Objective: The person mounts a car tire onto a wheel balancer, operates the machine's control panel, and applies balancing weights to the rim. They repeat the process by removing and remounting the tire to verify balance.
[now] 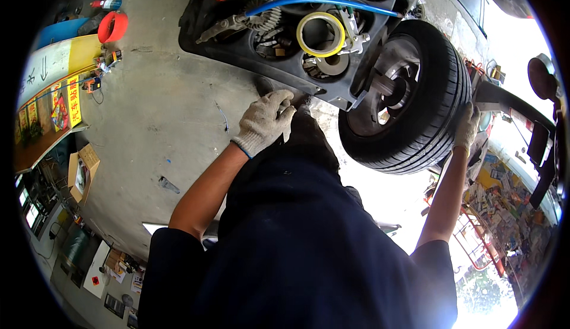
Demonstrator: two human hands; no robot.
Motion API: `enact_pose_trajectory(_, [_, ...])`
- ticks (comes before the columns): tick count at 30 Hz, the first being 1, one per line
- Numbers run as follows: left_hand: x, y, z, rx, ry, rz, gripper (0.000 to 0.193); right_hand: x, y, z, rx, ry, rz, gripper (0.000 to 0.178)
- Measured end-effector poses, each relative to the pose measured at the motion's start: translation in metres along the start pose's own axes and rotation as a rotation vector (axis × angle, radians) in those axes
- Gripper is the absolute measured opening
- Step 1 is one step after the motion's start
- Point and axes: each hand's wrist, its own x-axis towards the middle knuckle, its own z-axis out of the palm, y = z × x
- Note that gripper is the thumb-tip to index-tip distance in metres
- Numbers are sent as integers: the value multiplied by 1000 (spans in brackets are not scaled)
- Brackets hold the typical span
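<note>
A wheel with a black tyre (pixel 449 85) and a grey metal rim (pixel 371 112) sits upright on a machine's shaft (pixel 383 85), to my right. My right hand (pixel 468 128), in a pale knit glove, lies against the tread on its outer side, fingers stretched along the rubber. My left hand (pixel 265 121), gloved too, is in front of my body, just below the edge of a black tool tray (pixel 237 56). Its fingers are curled in; whatever they hold, if anything, cannot be made out.
The tray carries a yellow-edged tape roll (pixel 320 34), a blue hose (pixel 320 0), pliers-like tools (pixel 354 35) and a bevel-toothed part (pixel 265 17). An open cardboard box (pixel 83 171) and a red ring-shaped container (pixel 113 27) stand at left. A red wire rack (pixel 478 240) is at lower right.
</note>
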Motion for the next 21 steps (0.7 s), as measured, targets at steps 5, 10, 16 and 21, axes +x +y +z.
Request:
enact_pose_trajectory(5, [41, 33, -97, -147, 417, 244, 52, 1, 2, 6, 101, -59, 51, 75])
enact_pose_trajectory(10, [118, 35, -187, 230, 646, 248, 57, 9, 17, 9, 123, -69, 2, 71])
enact_pose_trajectory(16, [199, 37, -244, 571, 618, 188, 59, 2, 1, 12, 199, -74, 54, 71])
enact_pose_trajectory(21, [213, 95, -223, 415, 678, 567, 45, 2, -11, 12, 130, -53, 111, 71])
